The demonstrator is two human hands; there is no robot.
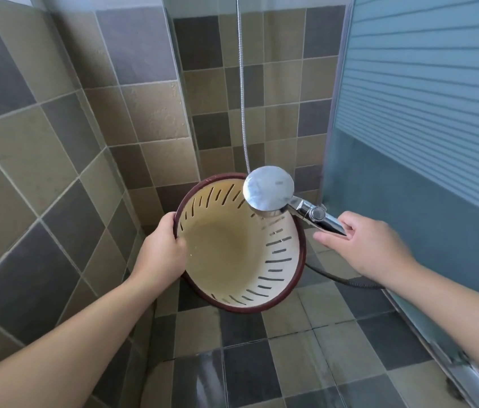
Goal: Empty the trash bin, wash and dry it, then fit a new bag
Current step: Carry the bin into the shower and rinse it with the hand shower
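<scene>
My left hand [160, 254] grips the dark red rim of the cream plastic trash bin with slotted walls [241, 248], thumb inside the mouth and fingers curled round the outside edge. I hold the bin off the floor, tilted so its open mouth faces up towards me; its bare base shows a yellowish stain. My right hand [370, 245] holds the handle of the round chrome shower head [269, 187], with the thumb on top and the fingers curled loosely beneath. The head hangs over the far right edge of the bin's rim, its flat back turned to me. A silver hose [242, 98] runs up the tiled wall [41, 160] behind it, and a darker stretch of hose loops out below the bin's right side towards the frosted glass shower door [426, 113].

The wall closes in just left of my left hand, and the door stands near my right. The wet tiled floor [261, 363] lies open below the bin and between my forearms.
</scene>
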